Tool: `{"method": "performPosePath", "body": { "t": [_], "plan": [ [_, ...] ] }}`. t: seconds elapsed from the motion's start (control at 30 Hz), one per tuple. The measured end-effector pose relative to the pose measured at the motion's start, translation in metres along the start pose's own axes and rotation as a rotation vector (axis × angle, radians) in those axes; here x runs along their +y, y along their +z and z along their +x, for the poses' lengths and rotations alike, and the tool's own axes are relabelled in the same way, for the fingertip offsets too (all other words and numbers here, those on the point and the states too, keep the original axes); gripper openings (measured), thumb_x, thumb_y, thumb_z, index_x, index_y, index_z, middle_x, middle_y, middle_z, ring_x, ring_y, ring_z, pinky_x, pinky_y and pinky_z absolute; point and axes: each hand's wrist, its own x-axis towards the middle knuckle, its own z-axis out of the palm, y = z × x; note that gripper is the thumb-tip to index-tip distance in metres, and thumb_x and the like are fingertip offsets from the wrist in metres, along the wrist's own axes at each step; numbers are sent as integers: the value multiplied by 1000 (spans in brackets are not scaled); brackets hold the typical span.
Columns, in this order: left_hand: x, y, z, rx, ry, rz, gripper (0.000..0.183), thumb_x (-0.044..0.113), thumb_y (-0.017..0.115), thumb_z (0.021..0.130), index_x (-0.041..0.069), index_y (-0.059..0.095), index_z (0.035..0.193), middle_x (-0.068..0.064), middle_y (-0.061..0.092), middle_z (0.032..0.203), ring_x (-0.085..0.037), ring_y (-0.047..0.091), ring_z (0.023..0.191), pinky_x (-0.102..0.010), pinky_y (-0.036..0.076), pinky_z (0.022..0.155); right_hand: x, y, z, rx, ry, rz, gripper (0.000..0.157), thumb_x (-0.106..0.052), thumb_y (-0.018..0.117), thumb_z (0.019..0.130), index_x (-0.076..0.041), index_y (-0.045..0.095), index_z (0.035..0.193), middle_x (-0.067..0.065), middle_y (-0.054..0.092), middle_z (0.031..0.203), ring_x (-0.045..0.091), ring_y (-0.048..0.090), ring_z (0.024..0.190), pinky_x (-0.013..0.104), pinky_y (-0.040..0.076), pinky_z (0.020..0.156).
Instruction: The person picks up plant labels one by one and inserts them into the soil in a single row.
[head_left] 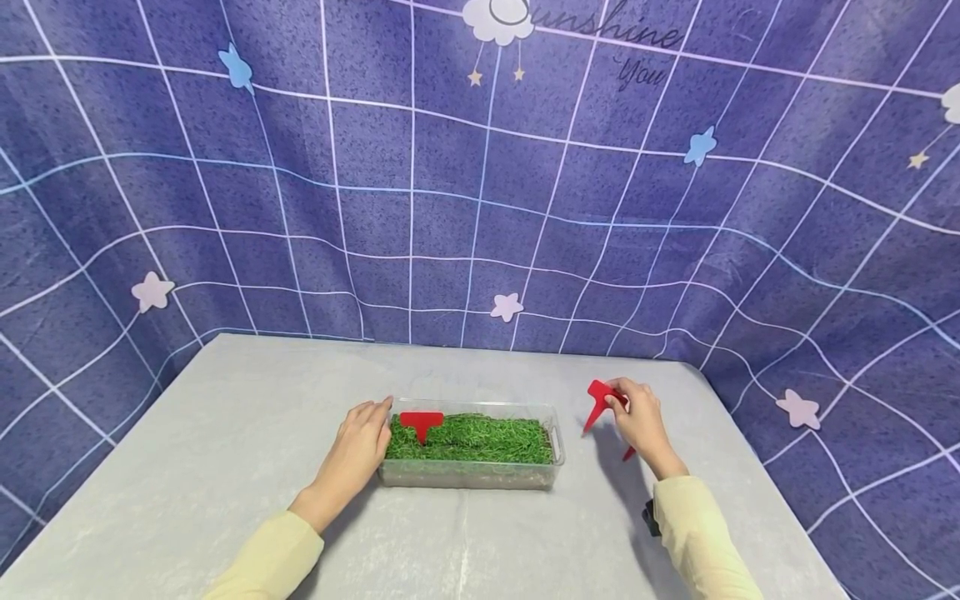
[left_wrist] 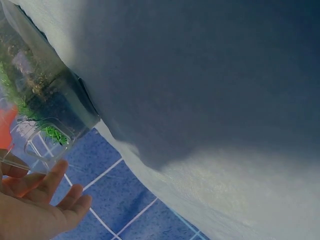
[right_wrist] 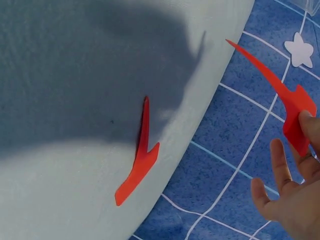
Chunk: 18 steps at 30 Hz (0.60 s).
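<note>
A clear plastic box (head_left: 467,477) filled with green grass (head_left: 483,442) stands on the table. One red T-shaped plant label (head_left: 422,422) is upright in the grass near the box's left end. My left hand (head_left: 367,433) holds that end by its rim, with the handle opening (left_wrist: 50,142) beside the fingers in the left wrist view. To the right of the box, my right hand (head_left: 636,417) pinches a second red plant label (right_wrist: 295,120) by its wide head, its pointed stem aimed down and away from the palm. A third red label (right_wrist: 138,170) lies on the table below that hand.
The grey-white table (head_left: 300,375) ends at the back against a blue curtain (head_left: 450,208) with a grid and stars. A small black object (head_left: 651,517) shows at the right sleeve.
</note>
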Motion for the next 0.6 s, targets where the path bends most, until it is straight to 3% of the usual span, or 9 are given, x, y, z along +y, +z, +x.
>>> {"method": "performPosePath", "body": {
  "t": [0.37, 0.6],
  "plan": [
    [1, 0, 0, 3, 4, 4, 39, 11, 46, 90, -2, 49, 128, -19, 58, 121, -37, 47, 117, -54, 40, 98, -13, -4, 5, 3, -25, -17, 14, -3, 64, 79, -4, 65, 93, 11, 68, 87, 31, 55, 86, 45, 37, 76],
    [2, -1, 0, 3, -2, 1, 39, 10, 47, 90, -2, 49, 127, -20, 58, 120, -38, 48, 116, -54, 40, 98, -25, -6, 12, 51, -93, -15, 13, 0, 65, 77, -5, 66, 88, 9, 68, 85, 30, 57, 83, 45, 41, 74]
  ]
}}
